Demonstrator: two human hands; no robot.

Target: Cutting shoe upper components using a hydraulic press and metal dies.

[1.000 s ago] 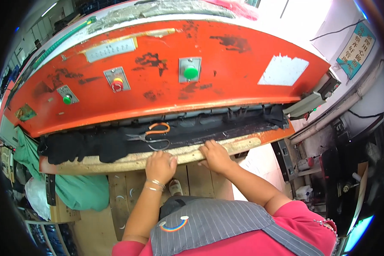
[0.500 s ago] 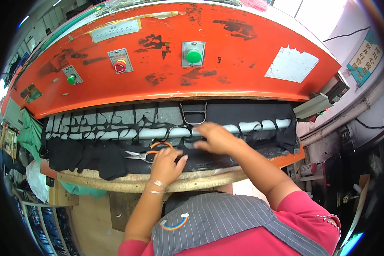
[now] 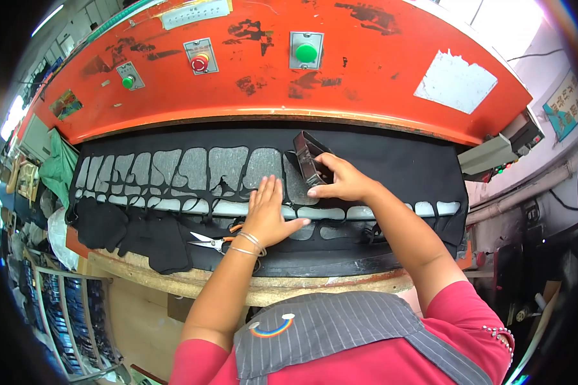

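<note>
Here the left hand [image 3: 267, 217] lies flat, fingers spread on black fabric [image 3: 404, 168], right hand [image 3: 341, 181] apparently gripping a dark cutting die [image 3: 307, 156].

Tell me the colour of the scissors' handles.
Orange, on the scissors beside the left hand; head view.

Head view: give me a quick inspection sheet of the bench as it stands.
Surface: black cutting bed under the orange press head.
Job's things: black fabric sheet with rows of cut-out holes; dark metal cutting die.
Clutter: orange-handled scissors; cut black pieces.
Hands: left hand flat on the sheet; right hand grips the die.
Cables: wires along the right wall.
Surroundings: green cloth at left.
</note>
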